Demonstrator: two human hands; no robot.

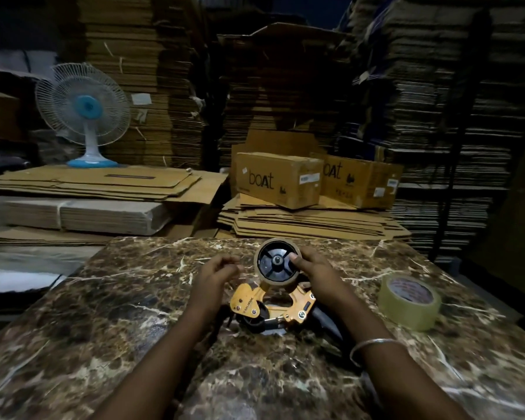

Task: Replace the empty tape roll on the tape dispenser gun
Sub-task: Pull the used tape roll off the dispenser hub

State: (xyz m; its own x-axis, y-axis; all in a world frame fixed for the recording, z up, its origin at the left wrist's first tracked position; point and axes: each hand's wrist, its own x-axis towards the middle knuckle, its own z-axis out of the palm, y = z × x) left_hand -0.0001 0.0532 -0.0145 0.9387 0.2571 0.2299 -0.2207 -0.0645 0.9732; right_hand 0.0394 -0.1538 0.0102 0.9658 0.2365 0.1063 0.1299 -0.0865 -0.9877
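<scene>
1. I'm working at lower centre of frame. The tape dispenser gun (273, 307) is lying flat on the marble surface (134, 313), its hub end pointing up-frame and its handle trailing down-right under my right forearm.
2. The empty tape roll (279, 261), just a brown cardboard core, is sitting on the black hub, its open face toward the camera. So its axis is pointing roughly up at me; judging from that, it's coming off by sliding toward me along that axis.
3. My right hand (314, 272) is the nearer one: it's touching the core from the right, thumb pressing on the rim, fingers (308, 253) wrapping behind it. Partly closed around the core; can't tell how firm the grip is.
4. My left hand (217, 272) is hovering just left of the core, fingers loosely curled, holding nothing, not touching the core.
5. The new tape roll (409, 301) is lying flat at the right of the frame, well apart from the gun, right-hand side.
6. Judgement: core isn't off yet. The left hand probably needs to be pinning the yellow frame while the right pulls.
</scene>
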